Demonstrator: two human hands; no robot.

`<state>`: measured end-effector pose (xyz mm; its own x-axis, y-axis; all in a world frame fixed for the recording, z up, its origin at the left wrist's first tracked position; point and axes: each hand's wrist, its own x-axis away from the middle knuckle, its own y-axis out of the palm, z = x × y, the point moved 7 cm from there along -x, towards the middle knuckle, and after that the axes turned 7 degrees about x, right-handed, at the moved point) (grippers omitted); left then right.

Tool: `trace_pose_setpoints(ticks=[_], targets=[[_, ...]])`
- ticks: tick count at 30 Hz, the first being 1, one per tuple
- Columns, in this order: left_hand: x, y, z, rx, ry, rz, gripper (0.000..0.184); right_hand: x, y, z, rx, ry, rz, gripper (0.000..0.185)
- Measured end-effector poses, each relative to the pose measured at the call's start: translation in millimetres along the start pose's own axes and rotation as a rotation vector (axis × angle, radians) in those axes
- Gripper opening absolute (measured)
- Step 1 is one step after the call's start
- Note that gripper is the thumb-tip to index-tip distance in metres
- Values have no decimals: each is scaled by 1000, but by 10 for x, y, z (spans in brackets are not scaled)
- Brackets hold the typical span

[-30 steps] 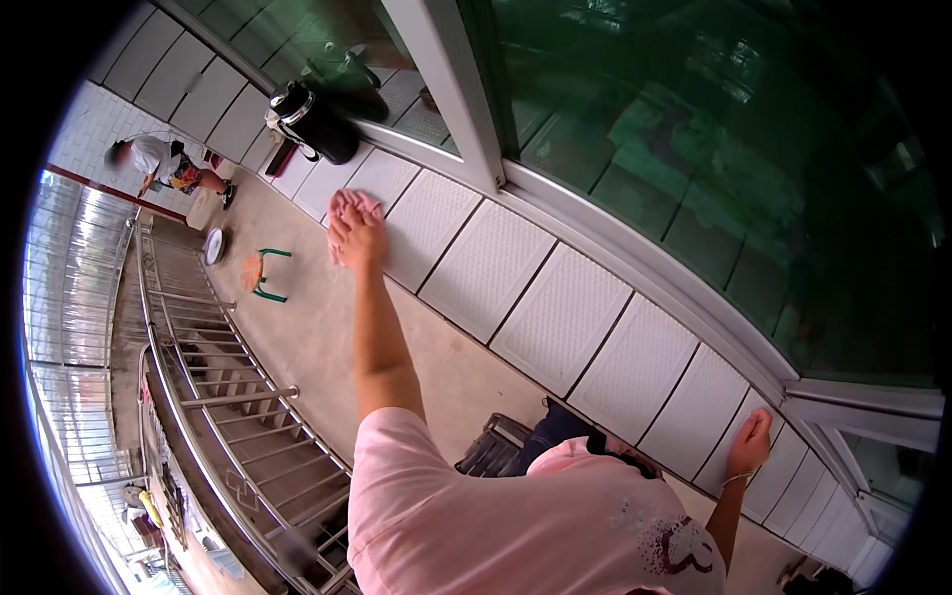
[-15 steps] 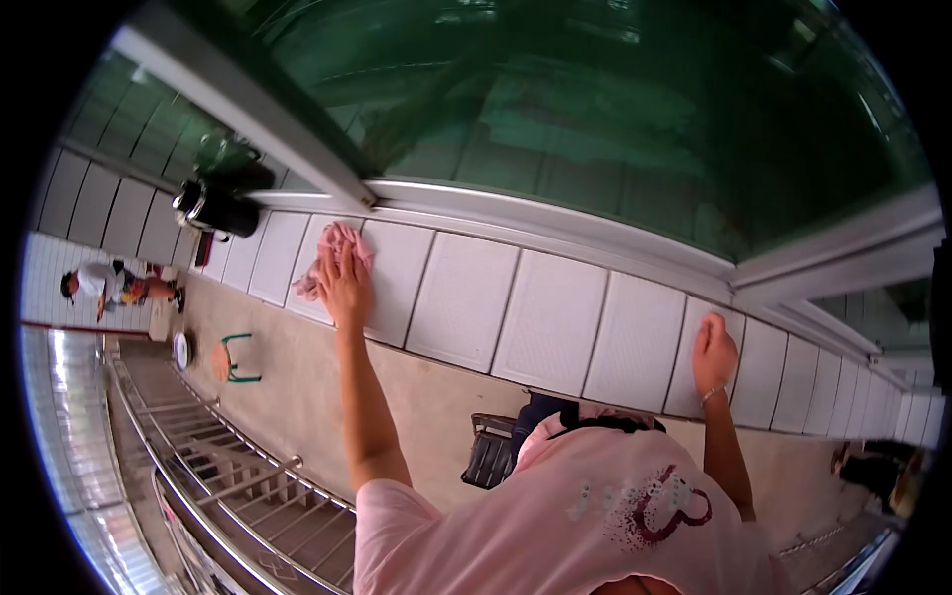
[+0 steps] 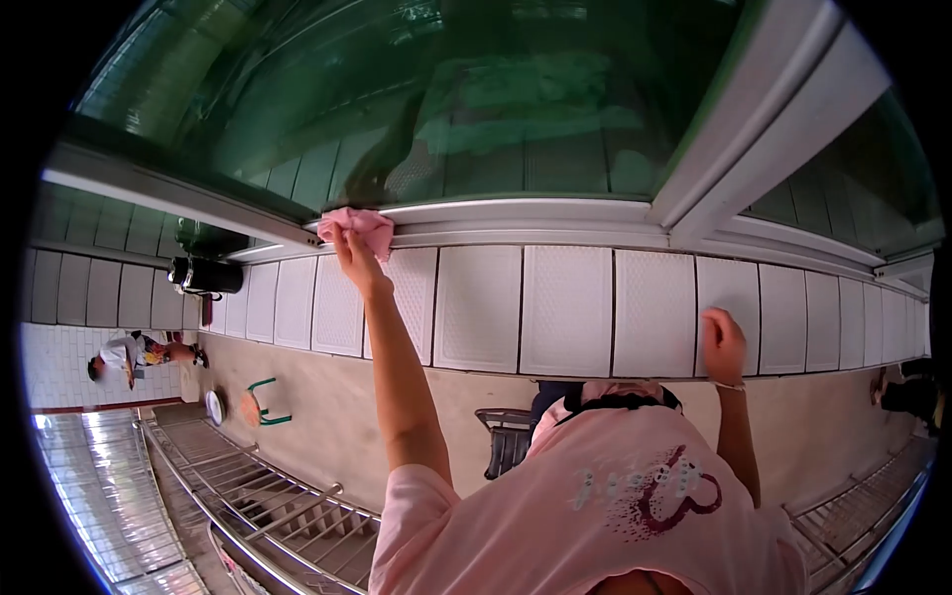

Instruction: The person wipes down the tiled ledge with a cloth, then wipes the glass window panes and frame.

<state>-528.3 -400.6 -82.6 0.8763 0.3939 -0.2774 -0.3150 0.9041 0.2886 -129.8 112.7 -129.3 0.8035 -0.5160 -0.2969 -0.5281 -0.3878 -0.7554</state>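
A crumpled pink cloth (image 3: 373, 230) lies against the lower rail of the window frame, its edge overlapping the tiled sill (image 3: 478, 307). The fingers of my left hand (image 3: 357, 263) press on it and hold it, with that arm stretched forward. Over the sill's front edge at the right is my right hand (image 3: 722, 342), its fingers curled in and slightly blurred, with a bracelet at the wrist. Nothing shows in it. Green-tinted window glass (image 3: 516, 109) stands above the rail and reflects the tiles.
A black flask (image 3: 208, 276) stands on the sill at the far left. On the floor behind are a stool (image 3: 252, 407), a basin (image 3: 214, 407) and a dark chair (image 3: 507, 441). A metal railing (image 3: 297, 511) runs along the lower left. Another person (image 3: 139, 355) is at far left.
The view has turned towards the right. My left hand has moved the pink cloth from the tiles up onto the window rail. My right hand stays curled by the sill.
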Motion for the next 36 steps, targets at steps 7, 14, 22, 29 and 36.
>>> trace_pose_setpoints(ticks=[7, 14, 22, 29, 36], targets=[[644, 944, 114, -448, 384, -52, 42, 313, -624, 666, 288, 228, 182, 11], [2780, 2167, 131, 49, 140, -527, 50, 474, -436, 582, 400, 155, 253, 9], [2671, 2092, 282, -505, 211, -739, 51, 498, -295, 208, 404, 152, 302, 10], [757, 1179, 196, -387, 576, 26, 73, 309, -488, 392, 410, 132, 313, 9], [-249, 432, -284, 102, -190, 493, 41, 327, -541, 340, 400, 123, 351, 9]])
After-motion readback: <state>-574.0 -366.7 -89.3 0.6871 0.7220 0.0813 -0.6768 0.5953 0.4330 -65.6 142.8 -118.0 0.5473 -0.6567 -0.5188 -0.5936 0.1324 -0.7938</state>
